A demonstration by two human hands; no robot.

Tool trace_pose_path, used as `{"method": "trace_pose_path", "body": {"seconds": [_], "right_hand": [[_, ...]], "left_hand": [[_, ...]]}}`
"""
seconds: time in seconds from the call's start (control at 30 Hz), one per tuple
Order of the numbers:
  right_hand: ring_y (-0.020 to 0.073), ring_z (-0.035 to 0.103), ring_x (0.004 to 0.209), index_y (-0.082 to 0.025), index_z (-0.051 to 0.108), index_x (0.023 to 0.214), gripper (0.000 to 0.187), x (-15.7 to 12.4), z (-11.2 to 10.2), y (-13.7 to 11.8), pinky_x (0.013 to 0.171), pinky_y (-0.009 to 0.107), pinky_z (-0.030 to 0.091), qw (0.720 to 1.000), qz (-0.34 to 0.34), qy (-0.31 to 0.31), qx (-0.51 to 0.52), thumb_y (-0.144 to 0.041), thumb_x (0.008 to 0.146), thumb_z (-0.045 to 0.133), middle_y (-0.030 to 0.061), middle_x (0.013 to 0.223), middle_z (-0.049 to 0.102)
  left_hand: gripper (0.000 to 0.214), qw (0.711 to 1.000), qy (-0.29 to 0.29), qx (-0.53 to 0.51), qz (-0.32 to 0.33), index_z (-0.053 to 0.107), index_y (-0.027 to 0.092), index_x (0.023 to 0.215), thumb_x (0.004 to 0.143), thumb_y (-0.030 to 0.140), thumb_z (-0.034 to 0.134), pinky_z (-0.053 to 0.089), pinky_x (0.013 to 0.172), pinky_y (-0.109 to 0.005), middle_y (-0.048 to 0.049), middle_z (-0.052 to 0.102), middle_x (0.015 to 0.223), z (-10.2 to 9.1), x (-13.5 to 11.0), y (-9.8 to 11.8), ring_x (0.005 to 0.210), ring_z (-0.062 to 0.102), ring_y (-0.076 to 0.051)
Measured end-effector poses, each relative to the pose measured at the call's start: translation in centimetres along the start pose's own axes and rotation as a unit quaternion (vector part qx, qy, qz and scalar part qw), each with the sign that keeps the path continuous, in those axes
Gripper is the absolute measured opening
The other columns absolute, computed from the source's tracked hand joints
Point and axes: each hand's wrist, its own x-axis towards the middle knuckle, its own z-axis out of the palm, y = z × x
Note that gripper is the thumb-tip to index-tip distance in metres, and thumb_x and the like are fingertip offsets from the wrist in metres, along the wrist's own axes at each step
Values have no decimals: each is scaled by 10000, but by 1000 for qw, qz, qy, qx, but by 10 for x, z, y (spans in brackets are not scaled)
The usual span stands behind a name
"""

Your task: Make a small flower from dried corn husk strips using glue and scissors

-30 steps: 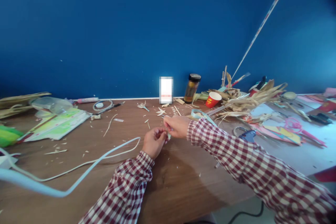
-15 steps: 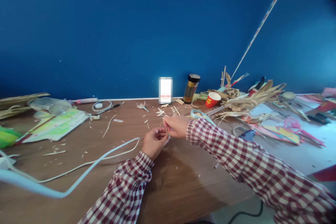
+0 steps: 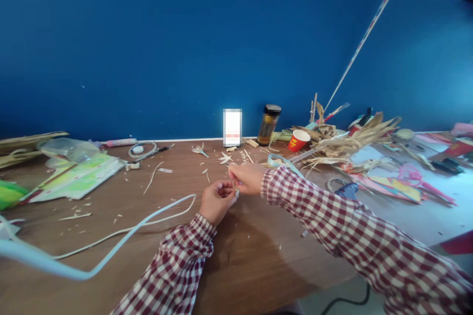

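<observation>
My left hand [image 3: 218, 200] and my right hand [image 3: 247, 178] meet over the middle of the brown table [image 3: 244, 266]. The left hand's thumb and fingers are pinched together around something small and pale, mostly hidden by the fingers. My right hand is closed, its fingertips against the same spot; what it grips is too small to make out. Just beyond the hands lies a pale star-shaped piece of husk [image 3: 225, 158]. A flower-like husk piece [image 3: 200, 150] with a bluish stem rests farther left.
A dark-lidded bottle [image 3: 269, 128], a lit screen [image 3: 232, 128] and a red paper cup [image 3: 299, 141] stand along the blue wall. Dried husks [image 3: 362, 134], pink scissors [image 3: 424, 184] and a blue-handled tool [image 3: 348, 190] lie right. A white cable [image 3: 121, 230] crosses the left side.
Both hands stay together in nearly the same place, with only slight finger movement. The whole view has shifted very slightly.
</observation>
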Motion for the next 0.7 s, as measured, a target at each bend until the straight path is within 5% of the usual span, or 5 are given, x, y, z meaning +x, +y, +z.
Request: {"method": "trace_pose_path", "body": {"seconds": [0.7], "right_hand": [[181, 554, 678, -195, 457, 908, 210, 0, -3, -7, 531, 243, 309, 1000, 12, 24, 9, -249, 715, 521, 33, 751, 598]], "left_hand": [[282, 999, 15, -22, -26, 547, 118, 789, 543, 157, 680, 377, 425, -154, 29, 581, 502, 1, -2, 4, 433, 501, -61]]}}
